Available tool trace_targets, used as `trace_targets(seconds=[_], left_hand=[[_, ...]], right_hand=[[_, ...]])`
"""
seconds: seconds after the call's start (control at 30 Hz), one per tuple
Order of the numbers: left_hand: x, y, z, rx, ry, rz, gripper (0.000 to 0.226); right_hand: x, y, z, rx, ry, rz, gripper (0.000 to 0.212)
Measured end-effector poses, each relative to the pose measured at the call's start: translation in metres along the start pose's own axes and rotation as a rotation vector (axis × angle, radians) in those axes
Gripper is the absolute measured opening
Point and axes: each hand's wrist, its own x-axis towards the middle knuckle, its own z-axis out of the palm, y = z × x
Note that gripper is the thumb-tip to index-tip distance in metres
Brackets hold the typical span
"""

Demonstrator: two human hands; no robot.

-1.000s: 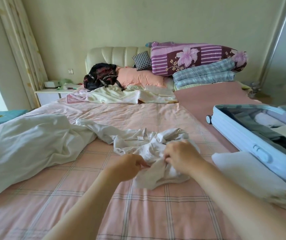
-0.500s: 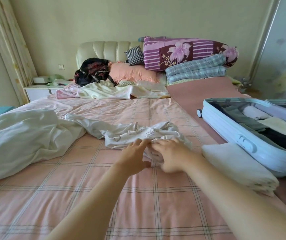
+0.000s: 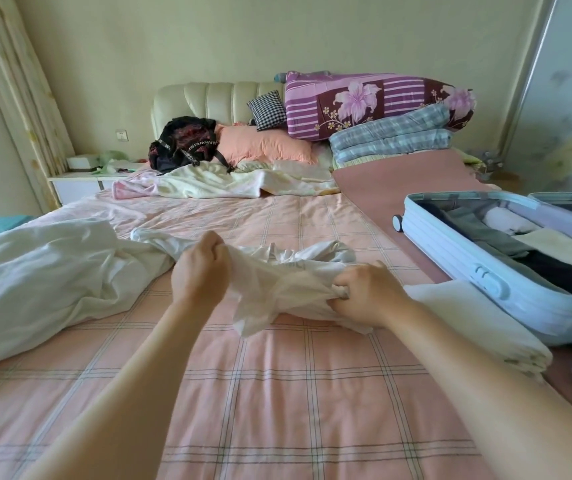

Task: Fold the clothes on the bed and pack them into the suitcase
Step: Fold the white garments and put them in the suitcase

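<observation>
Hands (image 3: 199, 268) (image 3: 369, 294) clutch white garment (image 3: 277, 284), left higher.

Cream padded headboard (image 3: 208, 98) against back wall. Black backpack (image 3: 185, 143) leans on it, touching peach pillow (image 3: 263, 145). Black-white checked cushion (image 3: 267, 110) upright behind pillow. Purple floral quilt (image 3: 374, 102) stacked on folded blue plaid blanket (image 3: 391, 138), far right. Dusty pink mat (image 3: 398, 181) runs forward from stack. White nightstand (image 3: 73, 183) far left, tissue box (image 3: 82, 162) on top. Wall socket (image 3: 121, 135) above. Pale curtain (image 3: 18, 98) left edge. Floral-print wardrobe door (image 3: 561, 116) right.
</observation>
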Motion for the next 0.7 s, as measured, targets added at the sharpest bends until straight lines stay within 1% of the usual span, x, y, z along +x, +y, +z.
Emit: trace_targets(seconds=[0.03,0.07,0.1,0.13,0.17,0.2,0.23,0.27,0.3,0.33,0.37,0.4,0.43,0.47,0.53,0.6,0.63,0.67,0.7], left_hand=[[0.001,-0.007,-0.006,0.170,-0.061,-0.038,0.021],[0.000,-0.013,-0.010,0.362,-0.157,-0.056,0.022],[-0.003,-0.021,-0.013,0.520,-0.248,-0.053,0.022],[-0.009,-0.026,-0.014,0.616,-0.318,-0.021,0.022],[-0.014,-0.029,-0.016,0.628,-0.361,0.023,0.023],[-0.020,-0.028,-0.016,0.582,-0.390,0.086,0.024],[-0.026,-0.026,-0.018,0.502,-0.447,0.155,0.020],[-0.031,-0.022,-0.019,0.393,-0.555,0.189,0.014],[-0.037,-0.018,-0.021,0.281,-0.700,0.179,0.008],[-0.044,-0.015,-0.022,0.212,-0.839,0.158,0.012],[-0.050,-0.014,-0.021,0.244,-0.940,0.165,0.025],[-0.056,-0.015,-0.020,0.323,-0.977,0.225,0.040],[-0.061,-0.019,-0.017,0.441,-0.938,0.313,0.050],[-0.063,-0.023,-0.013,0.511,-0.860,0.388,0.052],[-0.062,-0.025,-0.012,0.528,-0.747,0.415,0.035],[-0.057,-0.023,-0.018,0.501,-0.720,0.413,0.022],[-0.054,-0.020,-0.023,0.492,-0.726,0.387,0.015],[-0.051,-0.014,-0.029,0.482,-0.724,0.357,0.010],[-0.047,-0.007,-0.036,0.478,-0.702,0.315,0.015]], right_hand=[[0.000,-0.002,-0.003,0.000,-0.042,-0.001,0.036],[0.000,-0.006,-0.006,-0.021,-0.124,0.017,0.038],[-0.002,-0.012,-0.010,-0.048,-0.209,0.036,0.036],[-0.005,-0.019,-0.014,-0.087,-0.292,0.047,0.031],[-0.007,-0.023,-0.013,-0.146,-0.327,0.023,0.019],[-0.010,-0.028,-0.012,-0.208,-0.329,-0.022,0.013],[-0.013,-0.034,-0.012,-0.258,-0.321,-0.076,0.030],[-0.015,-0.040,-0.011,-0.271,-0.304,-0.122,0.048],[-0.016,-0.047,-0.011,-0.250,-0.287,-0.149,0.060],[-0.018,-0.054,-0.012,-0.215,-0.283,-0.145,0.062],[-0.020,-0.061,-0.012,-0.161,-0.283,-0.103,0.052],[-0.021,-0.066,-0.012,-0.146,-0.289,-0.046,0.038],[-0.022,-0.069,-0.013,-0.176,-0.298,0.000,0.028],[-0.022,-0.069,-0.012,-0.263,-0.311,0.033,0.025],[-0.024,-0.066,-0.010,-0.418,-0.355,0.092,0.031],[-0.023,-0.063,-0.010,-0.515,-0.363,0.149,0.039],[-0.023,-0.062,-0.012,-0.506,-0.378,0.198,0.038],[-0.021,-0.060,-0.013,-0.449,-0.395,0.266,0.036],[-0.017,-0.060,-0.013,-0.345,-0.385,0.345,0.034]])
